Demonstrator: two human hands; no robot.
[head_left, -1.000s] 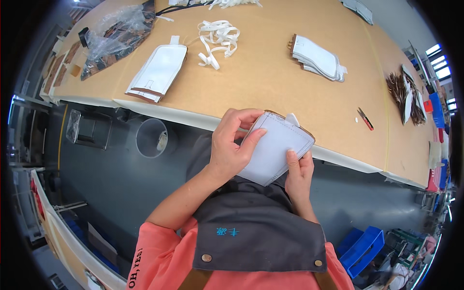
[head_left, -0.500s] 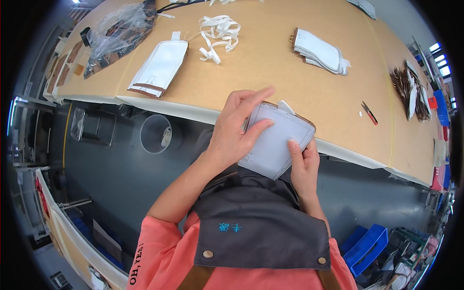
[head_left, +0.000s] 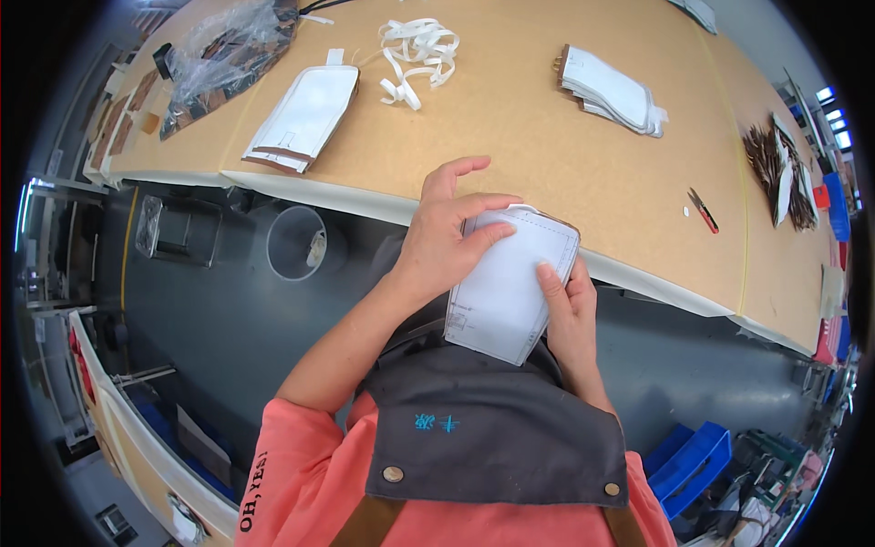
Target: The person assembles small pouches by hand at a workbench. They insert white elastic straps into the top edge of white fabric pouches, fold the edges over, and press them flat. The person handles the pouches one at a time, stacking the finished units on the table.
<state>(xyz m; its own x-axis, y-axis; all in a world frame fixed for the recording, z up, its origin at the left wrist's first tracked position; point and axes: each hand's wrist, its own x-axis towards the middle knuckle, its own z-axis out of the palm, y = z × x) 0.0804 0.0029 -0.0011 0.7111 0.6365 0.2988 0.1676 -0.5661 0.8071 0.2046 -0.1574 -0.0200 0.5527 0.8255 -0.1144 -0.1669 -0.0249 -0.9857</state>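
Above my lap, in front of the table edge, both hands hold a flat white stitched panel (head_left: 506,283) with a brown edge and a dashed seam line along its top. My left hand (head_left: 444,235) pinches the panel's upper edge between thumb and a finger, with another finger raised off it. A short white tab (head_left: 522,209) shows at the top edge beside those fingertips. My right hand (head_left: 569,305) grips the panel's right side, thumb on the white face and fingers behind. What lies on the panel's underside is hidden.
On the brown table (head_left: 492,109) lie a stack of white panels (head_left: 312,108), a second stack (head_left: 609,89), a coil of white tape (head_left: 421,56), red-and-black snips (head_left: 703,211) and a brown-and-white bundle (head_left: 782,173). Clear plastic wrap (head_left: 228,50) sits far left. A bin (head_left: 296,244) stands below.
The panel has turned slightly more upright and come a little nearer my body. My left hand's fingers have shifted along the top edge, one finger lifting; the right hand keeps its grip.
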